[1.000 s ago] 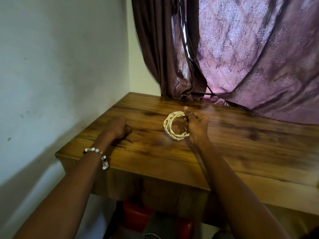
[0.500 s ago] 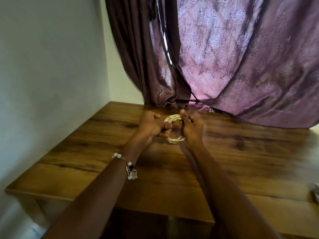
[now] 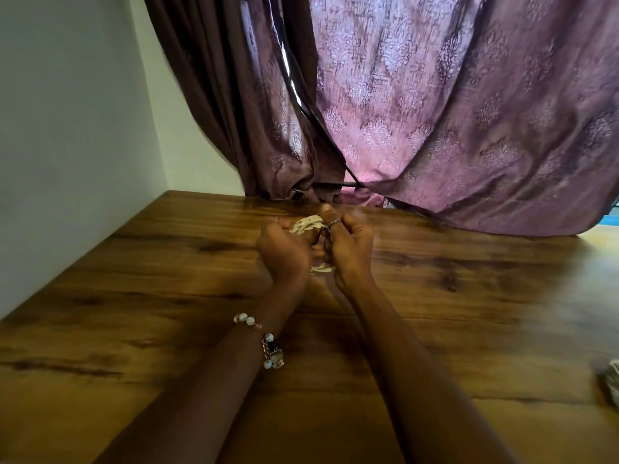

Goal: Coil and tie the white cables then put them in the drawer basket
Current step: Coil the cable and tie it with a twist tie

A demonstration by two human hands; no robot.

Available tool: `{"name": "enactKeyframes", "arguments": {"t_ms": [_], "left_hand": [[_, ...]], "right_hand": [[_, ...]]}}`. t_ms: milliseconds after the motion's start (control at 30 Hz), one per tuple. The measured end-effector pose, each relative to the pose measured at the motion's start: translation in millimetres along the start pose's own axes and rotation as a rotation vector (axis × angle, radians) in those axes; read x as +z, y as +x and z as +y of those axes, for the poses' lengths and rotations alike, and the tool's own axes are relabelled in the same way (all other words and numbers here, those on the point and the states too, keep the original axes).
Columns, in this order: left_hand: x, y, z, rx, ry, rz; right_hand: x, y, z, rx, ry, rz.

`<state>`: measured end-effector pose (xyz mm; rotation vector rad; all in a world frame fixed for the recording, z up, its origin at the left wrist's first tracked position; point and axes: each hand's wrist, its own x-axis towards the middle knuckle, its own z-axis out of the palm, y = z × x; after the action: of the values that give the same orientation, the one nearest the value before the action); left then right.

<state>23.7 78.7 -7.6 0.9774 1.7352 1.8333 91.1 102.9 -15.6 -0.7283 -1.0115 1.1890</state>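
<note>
Both hands, left hand [image 3: 283, 251] and right hand [image 3: 350, 242], pinch the white cable coil [image 3: 306, 225] above the table [image 3: 134, 296]; a loosened pinch would probably let its loops spring apart.

Purple patterned curtain [image 3: 435, 112] (drawn, bunched low) drapes onto wooden table [image 3: 134, 296]; white wall [image 3: 67, 128] left.
</note>
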Motion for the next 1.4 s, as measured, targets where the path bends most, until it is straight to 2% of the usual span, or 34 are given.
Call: {"name": "enactKeyframes", "arguments": {"t_ms": [100, 233, 367, 533, 733, 833, 933, 1100, 1267, 1333, 1400], "left_hand": [[-1.9, -5.1, 1.4, -0.033, -0.173, -0.007], [-3.4, -6.4, 0.4, -0.017, -0.216, 0.003], [-2.7, -3.7, -5.1, -0.04, -0.241, 0.016], [-4.1, -0.9, 0.1, -0.288, -0.469, -0.088], [-6.9, 1.5, 5.7, -0.345, -0.566, -0.281], [-6.3, -0.6, 5.4, -0.297, -0.571, -0.356], [-4.2, -4.0, -2.3, -0.18, -0.541, -0.351], [-2.9, 4.2, -16.1, 0.035, -0.282, -0.248], [-11.3, 13.7, -18.6, 0.336, -0.013, -0.178], [-12.2, 16.5, -20.2, 0.352, -0.017, -0.194], [-12.1, 20.1, -22.6, 0.287, -0.069, -0.231]], "right_hand": [[2.6, -2.4, -4.1, 0.058, 0.045, 0.003], [2.8, -3.2, -4.7, 0.141, 0.032, -0.02], [0.3, -3.0, -4.1, 0.139, 0.039, -0.013], [-1.2, -2.4, 3.3, 0.107, 0.038, 0.023], [-3.3, -6.1, -1.8, 0.076, 0.092, 0.033], [-4.3, -7.8, -6.8, 0.104, 0.123, 0.05], [-5.4, -6.7, -5.4, 0.138, 0.156, 0.11], [-2.0, -9.7, -0.5, 0.196, 0.14, 0.161], [-0.1, -16.2, -6.0, 0.211, 0.171, 0.136], [-1.4, -16.6, -7.2, 0.209, 0.178, 0.125], [-3.8, -16.1, -6.4, 0.201, 0.154, 0.111]]}}
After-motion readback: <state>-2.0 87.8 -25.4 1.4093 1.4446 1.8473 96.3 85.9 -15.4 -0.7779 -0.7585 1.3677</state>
